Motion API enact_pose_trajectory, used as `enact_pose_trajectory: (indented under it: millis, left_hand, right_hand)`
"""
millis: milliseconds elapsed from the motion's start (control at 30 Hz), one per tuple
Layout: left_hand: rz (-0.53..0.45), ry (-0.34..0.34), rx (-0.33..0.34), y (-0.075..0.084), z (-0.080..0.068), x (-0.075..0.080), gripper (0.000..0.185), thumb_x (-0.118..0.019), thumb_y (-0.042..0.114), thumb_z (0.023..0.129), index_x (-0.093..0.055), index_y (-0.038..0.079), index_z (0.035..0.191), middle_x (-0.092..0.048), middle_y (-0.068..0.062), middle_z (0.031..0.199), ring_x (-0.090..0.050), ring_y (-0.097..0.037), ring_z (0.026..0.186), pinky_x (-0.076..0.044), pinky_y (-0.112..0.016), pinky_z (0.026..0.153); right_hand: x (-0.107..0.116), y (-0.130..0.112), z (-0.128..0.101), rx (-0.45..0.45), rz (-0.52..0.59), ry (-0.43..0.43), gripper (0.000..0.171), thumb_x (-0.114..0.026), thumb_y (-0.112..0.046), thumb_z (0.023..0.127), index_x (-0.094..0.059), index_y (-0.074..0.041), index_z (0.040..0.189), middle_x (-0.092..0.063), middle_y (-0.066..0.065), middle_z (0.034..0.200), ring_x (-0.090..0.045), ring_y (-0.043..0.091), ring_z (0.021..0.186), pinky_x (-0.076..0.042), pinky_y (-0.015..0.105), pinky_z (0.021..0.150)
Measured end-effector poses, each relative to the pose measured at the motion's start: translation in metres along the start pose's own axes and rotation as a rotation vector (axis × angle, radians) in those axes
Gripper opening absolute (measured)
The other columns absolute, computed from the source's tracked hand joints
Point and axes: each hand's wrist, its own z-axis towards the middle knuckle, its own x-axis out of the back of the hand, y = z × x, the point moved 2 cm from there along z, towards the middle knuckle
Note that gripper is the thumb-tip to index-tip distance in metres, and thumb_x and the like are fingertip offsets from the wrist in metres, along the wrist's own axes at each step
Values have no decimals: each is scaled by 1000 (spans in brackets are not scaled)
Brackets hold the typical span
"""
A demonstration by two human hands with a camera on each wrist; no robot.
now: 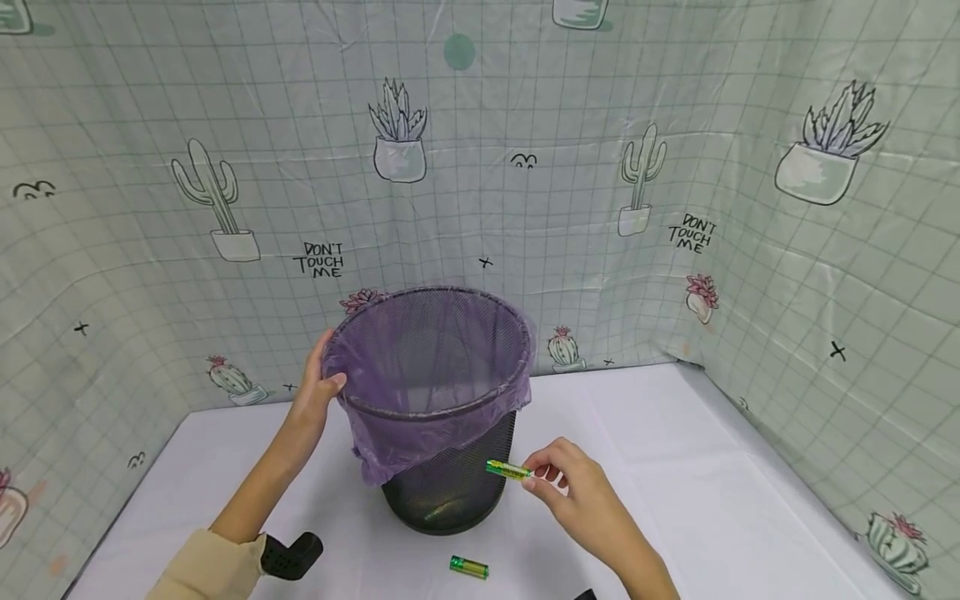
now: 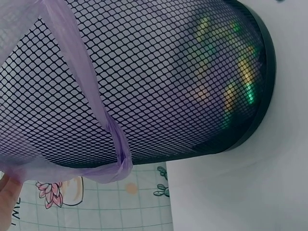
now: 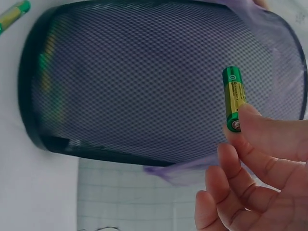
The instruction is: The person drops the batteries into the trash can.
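A black mesh wastebasket (image 1: 457, 492) lined with a purple plastic bag (image 1: 420, 437) stands on the table. At its left rim my left hand (image 1: 318, 387) holds on, thumb over the edge and fingers outside. My right hand (image 1: 577, 492) pinches a green and yellow battery (image 1: 508, 470) between thumb and finger, in front of the basket's lower right side. The right wrist view shows this battery (image 3: 234, 96) upright against the mesh. Another battery (image 1: 469, 567) lies on the table before the basket. Through the mesh, blurred green and yellow shapes (image 2: 246, 79) show near the bottom.
White cloth (image 1: 622, 417) covers the table. A cactus-print curtain (image 1: 480, 208) hangs behind and along both sides. A black device (image 1: 292, 557) sits at the left wrist, by the beige sleeve (image 1: 210, 567).
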Motion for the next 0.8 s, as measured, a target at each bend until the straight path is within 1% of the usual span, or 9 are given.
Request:
enact_pose_trajectory:
  millis: [133,267,533,800]
  left_hand:
    - [1,0,1,0,0,0,73,-33,26,88,5,24,150,17,-9,155,17,-34,141,6,-72,101]
    - [-2,1,2,-1,0,-1,72,-33,26,88,4,24,150,17,-9,155,16,-34,141,6,-72,101]
    - [3,5,0,-1,0,-1,73,-33,26,88,3,23,150,15,-8,155,15,-34,141,5,-71,101]
    - [0,2,10,0,0,-1,72,-32,26,89,4,25,150,18,-7,155,17,-34,141,7,-72,101]
  right_hand:
    - [12,-7,5,26,-12,53,12,-68,-10,81,-63,-16,89,-52,-14,82,-48,0,77,-45,21,67]
    - [22,-15,12,69,-31,82,12,-67,-8,82,-63,-15,91,-53,-13,84,-49,1,78,-46,22,68]
    - [37,-26,25,167,-41,111,10,-63,-8,85,-61,-12,94,-55,-10,88,-49,2,80,-47,22,70]
    - [45,-37,35,248,-28,122,12,-61,-4,86,-60,-9,97,-56,-7,91,-50,4,81,-47,24,72]
